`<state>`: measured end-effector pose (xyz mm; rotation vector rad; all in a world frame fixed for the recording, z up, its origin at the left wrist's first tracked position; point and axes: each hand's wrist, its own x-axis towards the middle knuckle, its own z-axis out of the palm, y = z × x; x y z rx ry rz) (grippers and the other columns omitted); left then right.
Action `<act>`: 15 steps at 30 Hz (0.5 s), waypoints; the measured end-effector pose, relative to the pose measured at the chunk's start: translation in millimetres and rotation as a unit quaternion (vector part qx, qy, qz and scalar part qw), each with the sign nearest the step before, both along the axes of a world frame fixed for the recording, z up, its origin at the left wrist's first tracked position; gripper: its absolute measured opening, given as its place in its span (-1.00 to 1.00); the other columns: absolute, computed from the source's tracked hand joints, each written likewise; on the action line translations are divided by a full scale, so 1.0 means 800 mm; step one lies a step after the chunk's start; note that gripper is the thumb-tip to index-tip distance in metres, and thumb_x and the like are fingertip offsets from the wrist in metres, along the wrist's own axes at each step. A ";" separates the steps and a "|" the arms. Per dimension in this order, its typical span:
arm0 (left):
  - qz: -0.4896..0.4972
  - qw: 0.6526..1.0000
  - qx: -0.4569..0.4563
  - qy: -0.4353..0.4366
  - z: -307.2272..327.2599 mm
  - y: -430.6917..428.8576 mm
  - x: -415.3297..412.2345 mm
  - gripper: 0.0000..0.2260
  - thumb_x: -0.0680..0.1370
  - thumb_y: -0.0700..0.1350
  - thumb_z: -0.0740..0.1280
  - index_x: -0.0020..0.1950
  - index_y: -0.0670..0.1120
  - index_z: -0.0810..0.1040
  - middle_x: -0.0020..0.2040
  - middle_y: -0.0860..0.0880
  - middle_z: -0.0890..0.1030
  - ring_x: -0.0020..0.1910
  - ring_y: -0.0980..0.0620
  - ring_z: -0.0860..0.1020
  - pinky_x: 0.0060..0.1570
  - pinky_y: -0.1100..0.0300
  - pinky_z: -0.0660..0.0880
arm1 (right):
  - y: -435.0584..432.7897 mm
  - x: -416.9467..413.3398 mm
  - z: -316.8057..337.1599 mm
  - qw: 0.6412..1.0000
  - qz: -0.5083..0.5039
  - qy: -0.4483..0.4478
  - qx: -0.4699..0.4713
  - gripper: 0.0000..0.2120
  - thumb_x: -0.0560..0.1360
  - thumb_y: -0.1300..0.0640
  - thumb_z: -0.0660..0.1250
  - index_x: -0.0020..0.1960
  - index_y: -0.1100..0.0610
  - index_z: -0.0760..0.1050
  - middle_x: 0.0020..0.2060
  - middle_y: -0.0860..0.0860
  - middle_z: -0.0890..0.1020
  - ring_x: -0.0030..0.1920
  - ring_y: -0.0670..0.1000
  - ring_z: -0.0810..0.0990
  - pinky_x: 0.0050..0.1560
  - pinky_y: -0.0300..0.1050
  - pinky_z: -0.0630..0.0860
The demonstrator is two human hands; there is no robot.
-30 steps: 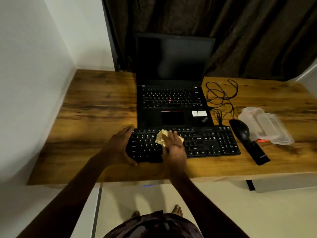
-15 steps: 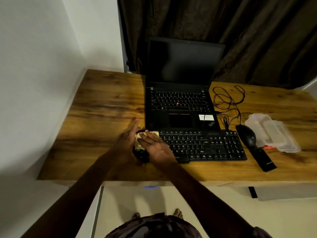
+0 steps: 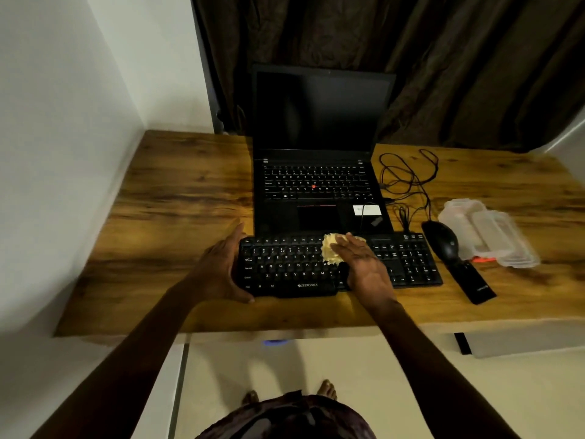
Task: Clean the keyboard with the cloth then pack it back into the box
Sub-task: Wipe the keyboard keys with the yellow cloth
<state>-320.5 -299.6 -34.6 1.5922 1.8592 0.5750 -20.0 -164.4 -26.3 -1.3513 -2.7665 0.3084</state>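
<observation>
A black full-size keyboard (image 3: 285, 267) lies along the front of the wooden desk (image 3: 177, 201). My left hand (image 3: 218, 270) grips its left end, thumb on the front edge and fingers at the back. My right hand (image 3: 361, 261) presses a crumpled pale yellow cloth (image 3: 330, 251) onto the keys near the middle of the keyboard, palm down. The cloth peeks out to the left of my fingers. No box is in view.
An open black laptop (image 3: 316, 185) stands right behind the keyboard. A black mouse (image 3: 441, 242) with a tangled cable (image 3: 408, 182) lies to the right, beside a clear plastic tray (image 3: 487, 232) and a flat black item (image 3: 474, 283). A white wall borders the desk's left side.
My right hand slid the cloth from the keyboard's middle to its left end, then back right to the middle. My left hand stayed on the left end.
</observation>
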 end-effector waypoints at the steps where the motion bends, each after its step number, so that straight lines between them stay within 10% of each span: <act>1: 0.001 1.000 -0.002 0.004 0.000 0.000 0.000 0.45 -0.03 0.25 0.66 0.61 0.03 -0.22 0.55 -0.05 0.25 0.51 -0.08 0.23 0.49 -0.12 0.18 | 0.006 0.013 -0.001 1.000 -0.017 -0.004 -0.001 -0.24 0.47 0.45 0.17 0.57 -0.02 0.12 0.58 -0.10 0.07 0.58 -0.08 -0.07 0.53 -0.21 -0.26; 15: 0.014 0.999 -0.022 0.020 -0.005 0.005 0.003 0.47 -0.08 0.34 0.62 0.61 0.02 -0.16 0.51 -0.01 0.33 0.47 -0.08 0.28 0.44 -0.17 0.25 | 0.025 0.154 -0.015 0.972 -0.214 0.055 0.081 -0.43 0.39 0.42 0.28 0.39 0.18 0.46 0.41 0.14 0.45 0.47 0.21 0.33 0.44 0.27 0.29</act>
